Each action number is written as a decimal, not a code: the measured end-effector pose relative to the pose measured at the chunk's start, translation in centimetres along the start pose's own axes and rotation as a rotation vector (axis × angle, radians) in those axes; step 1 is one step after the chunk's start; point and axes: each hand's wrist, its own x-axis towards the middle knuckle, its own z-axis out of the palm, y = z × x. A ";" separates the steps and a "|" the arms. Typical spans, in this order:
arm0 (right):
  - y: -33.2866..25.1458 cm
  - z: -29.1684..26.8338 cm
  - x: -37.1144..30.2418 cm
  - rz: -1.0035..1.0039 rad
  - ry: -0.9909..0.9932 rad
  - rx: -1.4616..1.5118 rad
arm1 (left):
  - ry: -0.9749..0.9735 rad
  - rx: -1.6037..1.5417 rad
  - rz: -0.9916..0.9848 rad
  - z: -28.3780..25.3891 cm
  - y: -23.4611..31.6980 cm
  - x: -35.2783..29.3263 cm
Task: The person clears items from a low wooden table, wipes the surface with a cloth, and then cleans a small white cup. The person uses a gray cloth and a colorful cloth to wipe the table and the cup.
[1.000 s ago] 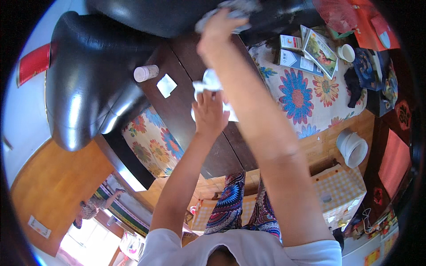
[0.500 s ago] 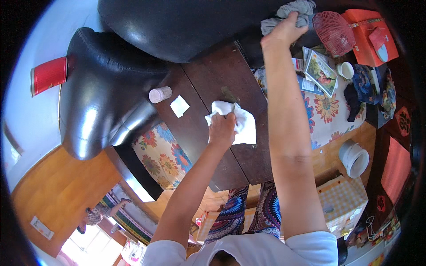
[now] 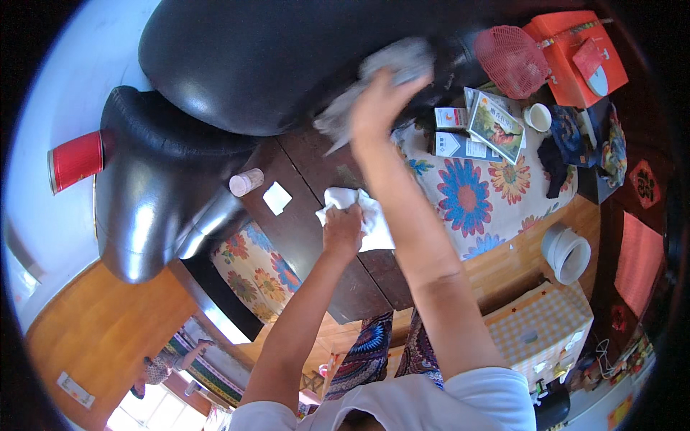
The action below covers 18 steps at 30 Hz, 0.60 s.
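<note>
A crumpled white cloth lies on the dark brown tabletop, and my left hand is closed on its near left part. Farther away, my right hand grips a grey cloth at the table's far edge, against the black leather sofa. Motion blurs both that hand and the grey cloth, whose loose end trails left over the wood. Left of the white cloth are a square white slip and a small pinkish cylindrical container lying on its side. My right forearm covers part of the table.
To the right, a floral cloth bears books and a white cup. Behind them are a red mesh basket and an orange box. A white bucket stands right. Another person appears lower left.
My right hand has swept left and nearer with the grey cloth, from beside the red basket to the table's far edge. My left hand stays on the white cloth. The view has shifted somewhat.
</note>
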 end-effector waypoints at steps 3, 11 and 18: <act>-3.1 0.6 10.5 -0.038 0.119 0.166 | 0.075 -0.023 0.011 -0.3 0.4 -0.1; -3.9 3.4 -7.2 -0.337 -0.258 -0.104 | 0.253 -0.306 0.058 3.8 -1.7 0.1; -4.3 -2.0 3.8 -0.473 -0.347 -0.114 | 0.031 -0.075 -0.045 0.0 0.1 -0.4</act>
